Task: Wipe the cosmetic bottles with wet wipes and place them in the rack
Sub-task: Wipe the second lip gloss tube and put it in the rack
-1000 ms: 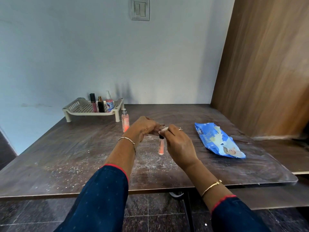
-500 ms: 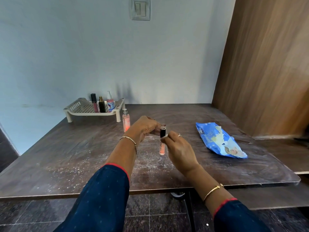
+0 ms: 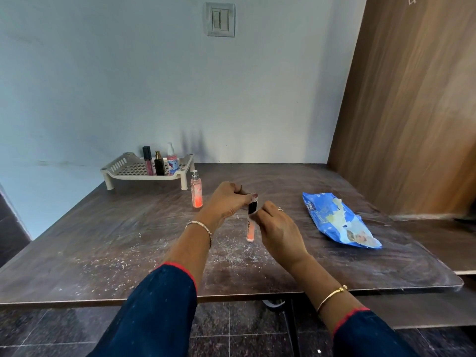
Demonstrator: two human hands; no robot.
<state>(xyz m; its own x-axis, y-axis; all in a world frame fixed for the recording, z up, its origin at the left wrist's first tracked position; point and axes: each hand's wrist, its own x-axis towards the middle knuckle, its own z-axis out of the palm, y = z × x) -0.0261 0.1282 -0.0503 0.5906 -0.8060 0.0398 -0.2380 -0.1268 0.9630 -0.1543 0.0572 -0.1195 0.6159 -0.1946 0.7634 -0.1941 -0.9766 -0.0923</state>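
Head view, one moment of the wiping task. A slim tube [image 3: 250, 228] with a black cap and orange-pink contents is held upright over the middle of the table [image 3: 103, 228], between the two hands. The left hand [image 3: 229, 199] has its fingers curled, and its thumb and fingertips pinch the top of the cap. The right hand [image 3: 278, 228] pinches the tube just below the cap, its other fingers bent loosely. Whether the tube's foot touches the tabletop cannot be told. Dark print runs down the tube's body, too small to read.

Counts: five cosmetic bottles in all. Three stand upright in the cream rack [image 3: 121, 164] at the table's far left: a pink gloss tube [image 3: 147, 162] with a black cap, a black bottle [image 3: 159, 166] with a gold top, and a pump bottle [image 3: 172, 161] with a blue-and-red label (its lettering is illegible). A fourth, a pink spray bottle [image 3: 196, 191], stands on the table just beside the rack's right leg. The fifth is the held tube.

One blue wet-wipe pack [image 3: 340, 220] lies flat to the right of the hands; its white lettering is unreadable. White specks dust the tabletop. One switch plate [image 3: 220, 19] sits on the wall. Each wrist wears one gold bangle, and the right hand wears one ring [image 3: 280, 209].
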